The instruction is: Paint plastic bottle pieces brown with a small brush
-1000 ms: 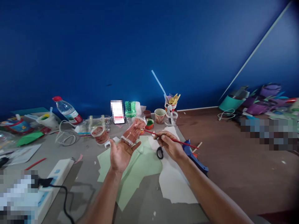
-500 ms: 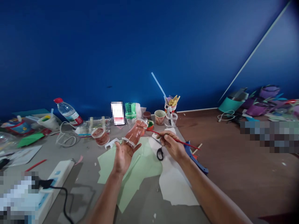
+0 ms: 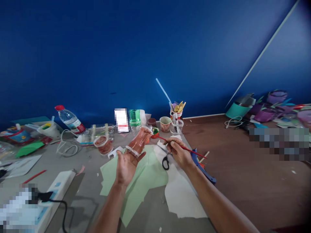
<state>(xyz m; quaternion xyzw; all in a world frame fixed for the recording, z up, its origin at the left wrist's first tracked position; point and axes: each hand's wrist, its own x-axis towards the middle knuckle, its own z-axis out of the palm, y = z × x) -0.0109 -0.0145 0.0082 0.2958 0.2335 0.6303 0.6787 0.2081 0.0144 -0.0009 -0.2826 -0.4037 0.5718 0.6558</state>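
Observation:
My left hand [image 3: 126, 166] supports a cut clear plastic bottle piece [image 3: 138, 142] coated in reddish-brown paint. The piece tilts up and to the right; most of my fingers are hidden behind or inside its unpainted lower rim, with the thumb standing apart. In my right hand [image 3: 179, 152] a thin red paintbrush [image 3: 194, 151] is pinched, its front end pointing left toward the bottle piece. Whether its tip touches the paint I cannot tell. Black-handled scissors [image 3: 165, 163] lie just below my right fingers, on white paper [image 3: 182, 197] beside pale green paper [image 3: 143, 171].
Behind stand a lit phone [image 3: 121, 120], a green bottle piece [image 3: 134, 117], a paper cup [image 3: 165, 124] and a cup of wooden utensils [image 3: 176, 111]. A paint-smeared tub [image 3: 103, 145], water bottle [image 3: 70, 119] and power strip [image 3: 58, 186] are left. A blue tool [image 3: 205, 173] lies right.
The whole view has shifted slightly, so things sit a little lower and further left. Both hands keep nearly the same pose, still holding the bottle piece and the paintbrush.

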